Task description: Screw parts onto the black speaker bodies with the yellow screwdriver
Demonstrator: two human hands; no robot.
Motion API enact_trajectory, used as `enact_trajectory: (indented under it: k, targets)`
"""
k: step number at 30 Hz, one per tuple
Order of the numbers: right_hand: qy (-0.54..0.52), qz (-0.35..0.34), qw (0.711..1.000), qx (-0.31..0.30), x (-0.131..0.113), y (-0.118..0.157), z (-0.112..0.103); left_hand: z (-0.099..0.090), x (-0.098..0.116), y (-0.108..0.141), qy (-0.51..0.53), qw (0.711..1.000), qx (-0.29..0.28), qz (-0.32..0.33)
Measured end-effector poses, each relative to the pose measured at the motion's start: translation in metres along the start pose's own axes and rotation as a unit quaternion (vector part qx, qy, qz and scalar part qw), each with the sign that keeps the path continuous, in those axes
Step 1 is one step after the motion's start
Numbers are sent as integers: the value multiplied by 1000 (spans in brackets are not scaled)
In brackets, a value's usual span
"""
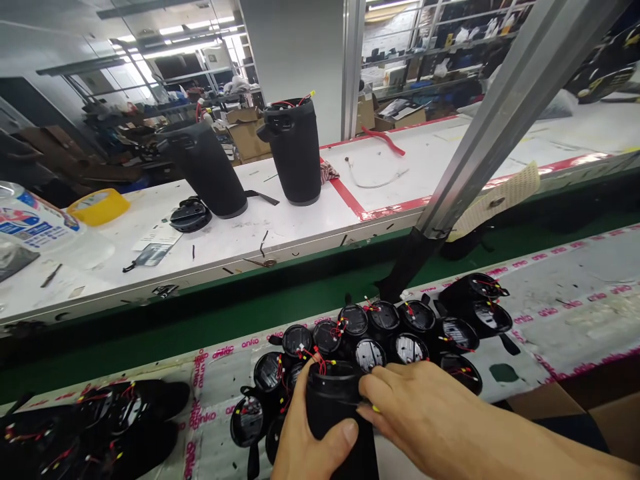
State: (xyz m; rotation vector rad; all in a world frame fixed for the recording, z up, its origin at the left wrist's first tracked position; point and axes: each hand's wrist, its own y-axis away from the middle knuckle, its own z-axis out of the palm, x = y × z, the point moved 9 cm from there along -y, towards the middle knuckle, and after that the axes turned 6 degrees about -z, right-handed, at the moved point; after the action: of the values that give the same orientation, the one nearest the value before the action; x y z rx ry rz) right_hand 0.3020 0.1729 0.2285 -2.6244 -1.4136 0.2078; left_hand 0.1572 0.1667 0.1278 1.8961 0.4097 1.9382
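A black cylindrical speaker housing [334, 410] stands close in front of me, with red wires and small connectors at its open top. Around its left side wraps my left hand [307, 440], the thumb lying across the front. My right hand [415, 407] is closed at the right side of the housing, just below the rim. A small yellow bit shows by its fingertips; what they pinch is mostly hidden. Behind the held housing stand several more open black housings [369, 353] with wires at their tops.
Another group of black housings [100, 420] is at the lower left. Across a green conveyor belt [320, 267], a white bench bears two upright speakers [295, 153], yellow tape [100, 207] and a plastic bottle [45, 220]. A slanted metal post [480, 127] rises at right.
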Motion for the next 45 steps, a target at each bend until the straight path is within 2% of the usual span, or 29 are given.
enact_trajectory:
  k: [3,9,17,22,28,32,34,36,39,41,45]
  targets:
    - [27,-30,999,-15,-7,-4,10,-3,1,1,-36,999,16,-7]
    - [30,-14,999,-30,-4,0,24,-1,7,5,-70,997,20,-1]
    - [32,-29,998,-34,-8,3,20,-4,3,9,-75,996,39,7]
    - [26,-44,997,-56,-8,-1,15,-2,4,11,-102,993,57,-12]
    - [31,-56,991,-119,-10,-4,22,2,4,11,-151,985,81,-33]
    - [15,-63,985,-157,-10,-8,23,-2,1,9,-131,987,89,-31]
    - [-38,-28,989,-140,-2,-9,19,-3,-1,8,-73,994,75,-28]
    - [-120,38,987,-97,11,-7,12,-3,-4,6,-12,998,57,-26]
    - [-168,120,978,-39,29,3,6,-7,-9,4,13,999,47,-22]
    - [-147,114,982,-32,28,7,5,-12,-13,4,3,998,54,-34]
    - [-71,24,997,-26,8,4,0,-14,-18,5,38,995,35,-79]
